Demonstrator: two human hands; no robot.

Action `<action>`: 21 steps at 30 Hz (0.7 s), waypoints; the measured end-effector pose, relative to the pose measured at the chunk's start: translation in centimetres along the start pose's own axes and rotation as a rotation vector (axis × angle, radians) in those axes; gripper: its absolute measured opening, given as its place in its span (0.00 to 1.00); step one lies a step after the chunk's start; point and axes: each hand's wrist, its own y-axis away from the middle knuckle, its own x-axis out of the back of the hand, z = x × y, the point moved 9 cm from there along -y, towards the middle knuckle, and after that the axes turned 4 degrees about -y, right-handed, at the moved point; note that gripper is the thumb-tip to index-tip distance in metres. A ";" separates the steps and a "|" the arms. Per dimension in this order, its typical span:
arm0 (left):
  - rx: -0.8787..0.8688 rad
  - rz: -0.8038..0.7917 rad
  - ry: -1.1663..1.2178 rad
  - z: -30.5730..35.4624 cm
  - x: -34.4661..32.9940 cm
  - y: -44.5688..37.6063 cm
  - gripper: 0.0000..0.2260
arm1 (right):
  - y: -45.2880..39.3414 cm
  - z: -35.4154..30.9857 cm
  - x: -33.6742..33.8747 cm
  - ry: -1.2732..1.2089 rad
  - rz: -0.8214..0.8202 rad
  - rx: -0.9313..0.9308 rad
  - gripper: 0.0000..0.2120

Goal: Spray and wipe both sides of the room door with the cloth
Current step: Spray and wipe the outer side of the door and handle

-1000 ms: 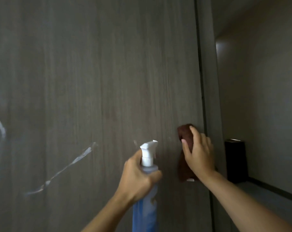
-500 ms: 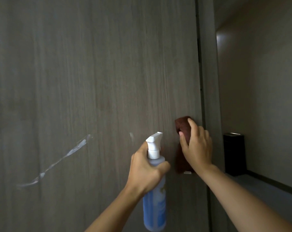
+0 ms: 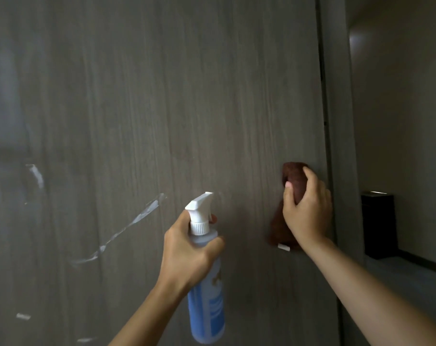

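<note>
The door [image 3: 162,121] fills nearly the whole head view in front of you, a grey-brown wood-grain face with its right edge meeting the frame [image 3: 336,121]. Pale streaks [image 3: 137,218] cross its lower left; whether they are wet spray or reflected light cannot be told from here. Your right hand [image 3: 309,211] presses the brown cloth [image 3: 293,178] against the door close to that right edge, fingers [image 3: 311,176] curled over the bunched top and the thumb pinching it, with the rest hanging below the palm. Your left hand [image 3: 189,248] grips the neck of the spray bottle [image 3: 207,295], nozzle aimed at the door, a fingertip showing near the trigger. To wipe well, spread the cloth flatter under your palm so more of it touches, and work in overlapping strokes from the edge towards the streaks. Spray only ahead of the cloth. Beyond the frame stands a dark box [image 3: 379,223].
</note>
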 end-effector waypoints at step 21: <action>-0.080 -0.108 0.107 -3.6 3.2 -1.2 0.19 | 3.8 -7.4 -2.4 -0.123 -0.004 0.246 0.21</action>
